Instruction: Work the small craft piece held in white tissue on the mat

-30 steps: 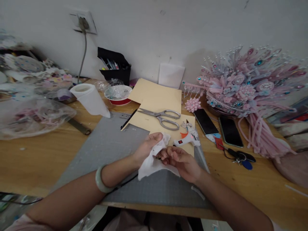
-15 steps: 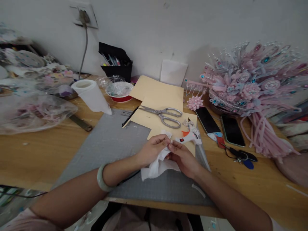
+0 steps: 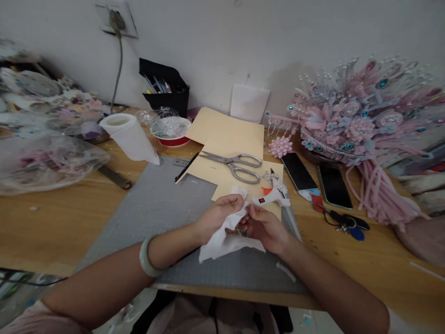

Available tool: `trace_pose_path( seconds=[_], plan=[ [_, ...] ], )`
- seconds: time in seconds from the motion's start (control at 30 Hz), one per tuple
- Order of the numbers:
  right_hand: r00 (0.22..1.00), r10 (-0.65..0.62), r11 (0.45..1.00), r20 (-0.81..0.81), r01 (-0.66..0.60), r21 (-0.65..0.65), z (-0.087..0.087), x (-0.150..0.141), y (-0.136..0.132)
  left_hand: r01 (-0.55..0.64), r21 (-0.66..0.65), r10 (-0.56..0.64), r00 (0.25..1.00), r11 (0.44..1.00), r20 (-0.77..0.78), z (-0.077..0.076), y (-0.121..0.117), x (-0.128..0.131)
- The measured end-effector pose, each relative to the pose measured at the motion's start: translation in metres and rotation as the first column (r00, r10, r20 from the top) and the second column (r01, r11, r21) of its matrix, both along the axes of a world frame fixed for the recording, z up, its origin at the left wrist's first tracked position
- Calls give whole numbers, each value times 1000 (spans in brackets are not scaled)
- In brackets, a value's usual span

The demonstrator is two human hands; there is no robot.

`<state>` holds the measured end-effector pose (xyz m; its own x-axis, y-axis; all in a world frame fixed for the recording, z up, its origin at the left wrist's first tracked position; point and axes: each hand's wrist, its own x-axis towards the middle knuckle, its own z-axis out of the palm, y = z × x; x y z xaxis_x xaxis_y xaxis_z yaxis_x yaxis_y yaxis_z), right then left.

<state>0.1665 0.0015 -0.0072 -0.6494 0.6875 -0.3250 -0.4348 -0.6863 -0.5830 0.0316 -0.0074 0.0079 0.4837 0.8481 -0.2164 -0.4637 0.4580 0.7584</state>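
Observation:
A crumpled white tissue [image 3: 217,241] hangs between my two hands above the grey cutting mat [image 3: 167,204]. My left hand [image 3: 220,213] pinches its upper left part between thumb and fingers. My right hand [image 3: 266,225] is closed on the right side of the tissue, and its fingertips are partly hidden behind the folds. Just beyond my right hand lies a white hot glue gun [image 3: 269,198] with an orange trigger. Large silver scissors [image 3: 236,163] rest on the cream card sheets [image 3: 229,134] past my hands.
A tissue roll [image 3: 127,134], a red-rimmed bowl [image 3: 174,134] and a black pen box [image 3: 165,88] stand at the back left. To the right are two phones [image 3: 299,171], keys [image 3: 347,222] and a pink beaded headdress [image 3: 354,116]. A plastic bag [image 3: 52,162] lies far left.
My hands have moved slightly apart from their touching fingertips. The tissue is spread wider between them, and its lower edge has shifted.

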Motion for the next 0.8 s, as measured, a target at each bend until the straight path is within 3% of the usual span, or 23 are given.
trace_pose_path(
  seconds=[0.1, 0.2, 0.37, 0.6, 0.8],
  plan=[
    [1000, -11, 1000, 18, 11, -19, 0, -1, 1, -40, -23, 39, 999, 999, -3, 1, 3, 0],
    [994, -48, 996, 103, 41, 76, 3, -4, 0, -94, 2, 94, 990, 996, -103, 1, 5, 1],
    [974, -95, 981, 205, 56, 188, 5, -7, -1, -54, 37, 61, 977, 998, -204, -3, 6, 1],
    [993, -58, 989, 102, 44, 139, -1, -3, 2, -44, 37, 51, 979, 998, -198, 4, 2, 1],
    [984, -120, 974, 135, 90, 208, 1, -6, -1, -69, 52, 79, 969, 996, -233, 1, 3, 3]
  ],
)
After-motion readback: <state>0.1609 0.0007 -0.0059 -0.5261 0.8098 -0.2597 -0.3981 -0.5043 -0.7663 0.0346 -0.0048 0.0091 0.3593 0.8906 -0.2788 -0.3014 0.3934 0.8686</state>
